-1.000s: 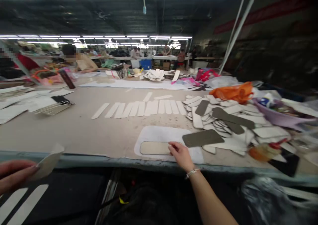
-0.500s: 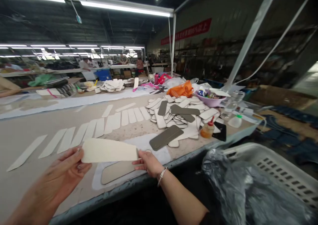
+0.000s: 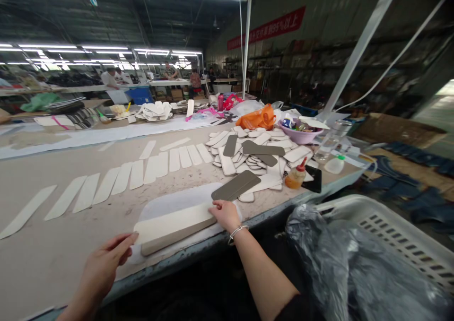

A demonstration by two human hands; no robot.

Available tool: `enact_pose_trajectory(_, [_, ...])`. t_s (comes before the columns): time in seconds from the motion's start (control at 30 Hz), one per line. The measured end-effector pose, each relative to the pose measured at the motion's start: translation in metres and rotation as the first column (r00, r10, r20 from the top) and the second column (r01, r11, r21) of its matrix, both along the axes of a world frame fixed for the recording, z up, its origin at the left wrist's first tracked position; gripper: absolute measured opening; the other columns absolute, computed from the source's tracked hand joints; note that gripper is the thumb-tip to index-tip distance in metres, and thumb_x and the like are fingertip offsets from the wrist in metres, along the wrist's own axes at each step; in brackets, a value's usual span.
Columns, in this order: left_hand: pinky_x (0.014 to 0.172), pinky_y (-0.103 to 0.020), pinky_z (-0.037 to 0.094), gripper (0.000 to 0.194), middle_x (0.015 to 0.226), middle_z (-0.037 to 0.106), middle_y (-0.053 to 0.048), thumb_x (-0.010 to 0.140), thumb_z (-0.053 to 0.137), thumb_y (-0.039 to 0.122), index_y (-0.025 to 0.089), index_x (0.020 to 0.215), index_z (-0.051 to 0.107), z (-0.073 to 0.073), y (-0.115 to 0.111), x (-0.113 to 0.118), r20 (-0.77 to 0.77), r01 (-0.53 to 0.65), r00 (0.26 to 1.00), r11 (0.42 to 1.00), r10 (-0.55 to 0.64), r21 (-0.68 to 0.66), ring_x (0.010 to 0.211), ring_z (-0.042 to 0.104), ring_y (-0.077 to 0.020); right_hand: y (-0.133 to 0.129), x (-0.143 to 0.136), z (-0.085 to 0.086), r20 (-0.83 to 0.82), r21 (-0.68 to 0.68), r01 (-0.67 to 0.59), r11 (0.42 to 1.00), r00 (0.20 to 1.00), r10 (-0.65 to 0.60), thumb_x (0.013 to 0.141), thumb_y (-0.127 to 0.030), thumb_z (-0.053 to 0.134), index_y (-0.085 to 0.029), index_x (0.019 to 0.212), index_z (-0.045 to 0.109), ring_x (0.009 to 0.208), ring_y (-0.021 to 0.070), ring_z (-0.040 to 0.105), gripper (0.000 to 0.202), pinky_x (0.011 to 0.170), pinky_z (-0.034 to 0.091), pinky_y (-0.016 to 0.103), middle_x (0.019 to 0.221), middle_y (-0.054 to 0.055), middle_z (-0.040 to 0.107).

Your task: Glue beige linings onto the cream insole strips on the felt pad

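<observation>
Between my two hands stretches a long cream strip [image 3: 173,222], its left end pinched by my left hand [image 3: 111,255] and its right end by my right hand [image 3: 226,214]. It lies over a grey-beige rounded panel [image 3: 177,238], of which only the near edge shows. Beneath both is a white sheet [image 3: 159,203] at the table's front edge. A dark grey panel [image 3: 237,185] rests just beyond my right hand. Further back, several pale strips [image 3: 106,184] are laid out in a slanting row.
A heap of white-and-grey panels [image 3: 255,158] is at the right, beside a red-capped glue bottle [image 3: 296,174] and a purple basin [image 3: 301,135]. A white plastic basket [image 3: 400,236] with grey plastic film [image 3: 340,264] stands below the table's right edge. People work in the background.
Both hands have lowered the cream strip onto the grey-beige panel, covering most of it. The strip was held above the panel before. The camera view has tilted slightly downward.
</observation>
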State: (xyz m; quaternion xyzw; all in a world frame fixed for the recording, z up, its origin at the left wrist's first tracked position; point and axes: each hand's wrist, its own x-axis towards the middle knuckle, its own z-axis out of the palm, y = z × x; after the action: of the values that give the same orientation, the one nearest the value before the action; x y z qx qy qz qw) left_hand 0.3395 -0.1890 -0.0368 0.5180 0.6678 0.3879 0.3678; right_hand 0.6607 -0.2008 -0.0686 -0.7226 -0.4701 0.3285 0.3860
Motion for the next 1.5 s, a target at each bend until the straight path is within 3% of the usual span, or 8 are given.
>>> enact_pose_trajectory(0.13, [0.046, -0.024, 0.036, 0.051, 0.049, 0.054, 0.002, 0.058, 0.063, 0.061, 0.017, 0.083, 0.067, -0.020, 0.004, -0.007, -0.192, 0.027, 0.980, 0.985, -0.059, -0.169, 0.050, 0.051, -0.0153, 0.004, -0.002, -0.012, 0.136, -0.088, -0.019, 0.996, 0.990, 0.031, 0.068, -0.026, 0.066, -0.018, 0.094, 0.066, 0.077, 0.0168, 0.062, 0.028, 0.070, 0.043, 0.024, 0.078, 0.002, 0.069])
enact_pose_trajectory(0.3, [0.061, -0.029, 0.042, 0.042, 0.068, 0.068, -0.003, 0.065, 0.054, 0.059, 0.023, 0.078, 0.071, -0.020, 0.012, -0.008, -0.520, 0.100, 0.829, 0.970, -0.204, -0.221, 0.071, 0.061, -0.0240, 0.006, -0.004, -0.015, 0.200, -0.094, -0.012, 0.995, 0.979, 0.031, 0.066, -0.023, 0.067, -0.018, 0.088, 0.059, 0.073, 0.0155, 0.061, 0.025, 0.066, 0.041, 0.023, 0.073, 0.000, 0.067])
enact_pose_trajectory(0.6, [0.065, -0.029, 0.040, 0.040, 0.072, 0.070, -0.003, 0.072, 0.047, 0.055, 0.022, 0.074, 0.070, -0.018, 0.017, -0.004, -0.568, 0.237, 0.739, 0.929, -0.363, -0.285, 0.076, 0.063, -0.0239, 0.007, -0.007, -0.007, 0.275, -0.156, -0.060, 0.986, 0.956, 0.102, 0.071, -0.019, 0.061, -0.018, 0.086, 0.059, 0.074, 0.0163, 0.060, 0.016, 0.066, 0.039, 0.024, 0.072, 0.002, 0.067])
enact_pose_trajectory(0.97, [0.059, -0.025, 0.037, 0.029, 0.063, 0.065, -0.001, 0.072, 0.052, 0.045, 0.019, 0.069, 0.067, -0.017, 0.013, -0.003, -0.555, 0.241, 0.755, 0.934, -0.350, -0.262, 0.065, 0.060, -0.0179, 0.010, -0.007, -0.005, 0.334, -0.205, -0.097, 0.974, 0.929, 0.163, 0.073, -0.019, 0.060, -0.016, 0.090, 0.058, 0.072, 0.0171, 0.059, 0.018, 0.065, 0.036, 0.025, 0.070, 0.002, 0.065])
enact_pose_trajectory(1.1, [0.060, -0.026, 0.040, 0.029, 0.064, 0.063, 0.000, 0.073, 0.054, 0.046, 0.018, 0.075, 0.065, -0.021, 0.007, -0.006, -0.554, 0.238, 0.764, 0.943, -0.330, -0.234, 0.064, 0.059, -0.0173, 0.009, -0.008, -0.002, 0.337, -0.219, -0.101, 0.970, 0.926, 0.172, 0.073, -0.019, 0.060, -0.015, 0.094, 0.058, 0.070, 0.0160, 0.058, 0.021, 0.065, 0.035, 0.025, 0.070, 0.001, 0.065])
enact_pose_trajectory(1.2, [0.062, -0.027, 0.046, 0.037, 0.079, 0.065, -0.004, 0.074, 0.056, 0.047, 0.016, 0.092, 0.063, -0.030, -0.003, -0.014, -0.532, 0.274, 0.799, 0.958, -0.279, -0.089, 0.064, 0.059, -0.0153, 0.008, -0.009, -0.002, 0.331, -0.218, -0.108, 0.970, 0.927, 0.178, 0.074, -0.019, 0.059, -0.016, 0.095, 0.058, 0.069, 0.0153, 0.057, 0.021, 0.065, 0.035, 0.024, 0.070, 0.001, 0.064])
enact_pose_trajectory(1.37, [0.086, -0.028, 0.049, 0.028, 0.108, 0.064, -0.008, 0.081, 0.057, 0.038, 0.021, 0.100, 0.068, -0.043, -0.017, -0.028, -0.544, 0.599, 0.726, 0.776, -0.421, 0.199, 0.094, 0.062, -0.0177, 0.008, -0.009, -0.003, 0.348, -0.212, -0.120, 0.970, 0.918, 0.190, 0.074, -0.018, 0.059, -0.017, 0.094, 0.057, 0.066, 0.0151, 0.056, 0.020, 0.064, 0.035, 0.024, 0.068, 0.000, 0.064])
enact_pose_trajectory(1.5, [0.087, -0.028, 0.051, 0.025, 0.096, 0.068, -0.006, 0.084, 0.053, 0.037, 0.023, 0.091, 0.073, -0.047, -0.018, -0.029, -0.569, 0.625, 0.710, 0.743, -0.415, 0.237, 0.090, 0.064, -0.0167, 0.008, -0.008, -0.004, 0.352, -0.206, -0.124, 0.971, 0.916, 0.192, 0.074, -0.018, 0.059, -0.018, 0.095, 0.056, 0.066, 0.0152, 0.057, 0.021, 0.064, 0.035, 0.024, 0.068, 0.000, 0.064])
